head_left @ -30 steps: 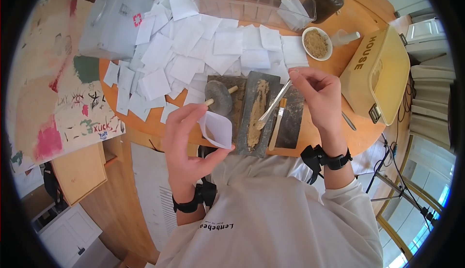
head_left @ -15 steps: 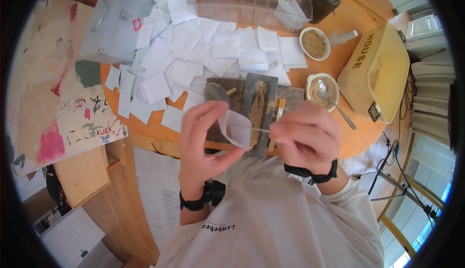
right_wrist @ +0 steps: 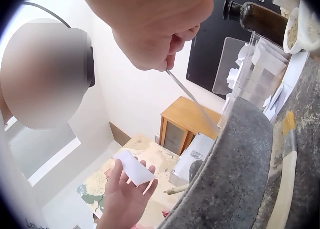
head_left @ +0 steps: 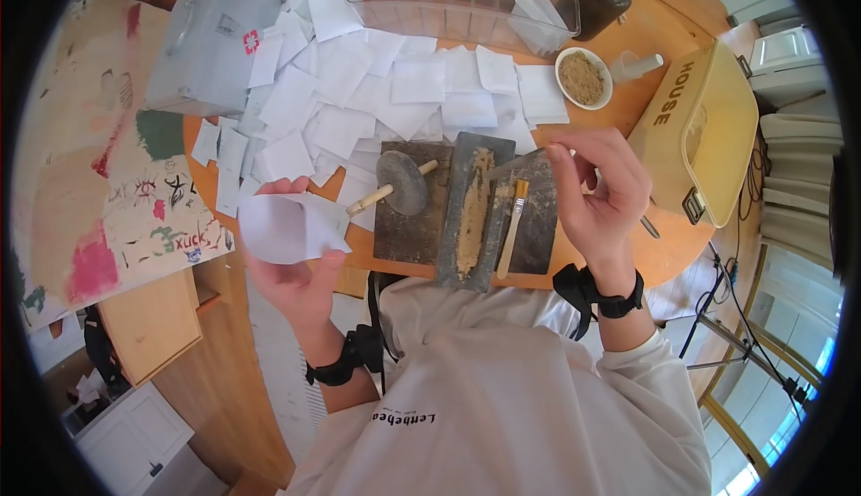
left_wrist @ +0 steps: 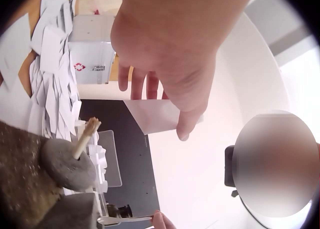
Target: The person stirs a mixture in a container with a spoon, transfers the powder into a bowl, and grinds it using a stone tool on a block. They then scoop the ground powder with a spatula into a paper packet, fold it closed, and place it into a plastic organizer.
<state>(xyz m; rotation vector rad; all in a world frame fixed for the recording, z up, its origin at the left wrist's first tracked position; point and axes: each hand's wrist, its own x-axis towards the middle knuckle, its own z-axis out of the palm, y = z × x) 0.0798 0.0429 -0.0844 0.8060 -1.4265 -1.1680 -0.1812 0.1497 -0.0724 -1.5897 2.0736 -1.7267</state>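
My left hand [head_left: 309,294] holds a white paper packet [head_left: 273,227] left of the stones, fingers behind it and thumb at its near edge. In the left wrist view the packet [left_wrist: 155,114] lies between thumb and fingers. My right hand [head_left: 605,182] pinches the handle of a thin metal spatula [head_left: 520,162], whose tip reaches over the grey stone trough [head_left: 451,249]. Brown powder [head_left: 471,227] lies along the trough's groove. A round stone grinding wheel [head_left: 402,182] with a wooden handle stands left of the trough, and a flat brush [head_left: 511,231] rests to its right.
White paper packets [head_left: 359,92] pile across the table's back left, beside a grey metal box [head_left: 211,39]. Behind are a clear divided tray [head_left: 448,12] and a dark bottle [head_left: 596,3]. A powder bowl [head_left: 583,77] and yellow box [head_left: 691,137] stand at right.
The spatula went from the trough to the packet's mouth, then back right over the trough. My left hand has moved left and turned the packet.
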